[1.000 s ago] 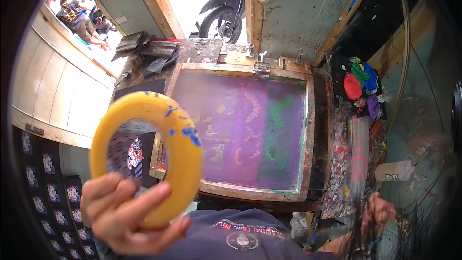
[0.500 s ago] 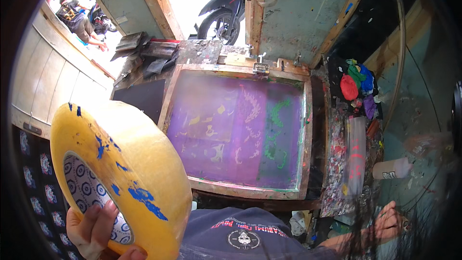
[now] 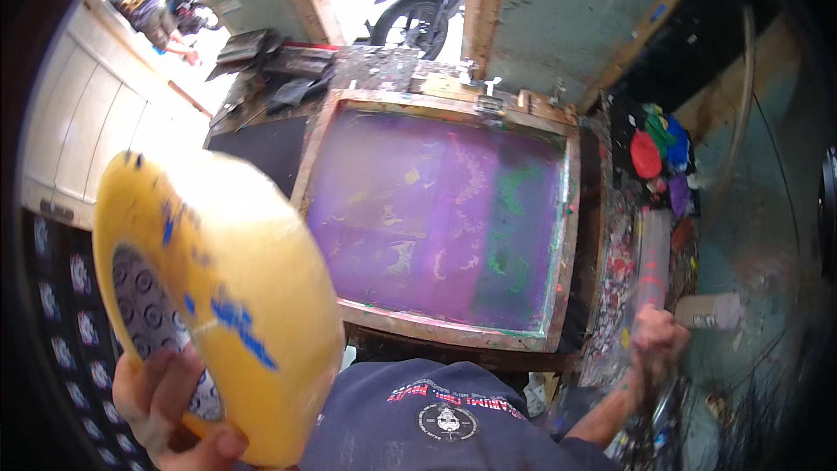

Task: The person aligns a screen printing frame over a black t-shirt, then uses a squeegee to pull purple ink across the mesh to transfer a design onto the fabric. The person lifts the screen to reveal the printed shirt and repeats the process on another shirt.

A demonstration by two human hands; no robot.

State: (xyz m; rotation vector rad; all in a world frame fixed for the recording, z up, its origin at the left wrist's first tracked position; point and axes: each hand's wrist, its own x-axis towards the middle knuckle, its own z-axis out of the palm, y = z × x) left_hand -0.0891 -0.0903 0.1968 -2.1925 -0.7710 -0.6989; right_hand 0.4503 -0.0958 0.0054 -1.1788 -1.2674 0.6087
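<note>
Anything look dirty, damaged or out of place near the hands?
Yes: the yellow tape roll in the left hand has blue, paint-like smears on its side, odd against the plain yellow. The ledge at right is crusted with mixed colours too, though that may be normal here.

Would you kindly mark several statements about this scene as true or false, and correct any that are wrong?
1. The left hand holds a roll of yellow tape. True.
2. The smears on the roll's side are green. False: the smears are blue.
3. A purplish screen sits within a wooden frame. True.
4. The right hand lies on the screen. False: the right hand is to the right of the frame, by the near end of a clear strip; blur hides its grip.
5. The bright clumps lie inside the frame. False: the bright clumps lie outside it, to the right.
6. A motorcycle wheel shows beyond the frame. True.
</note>
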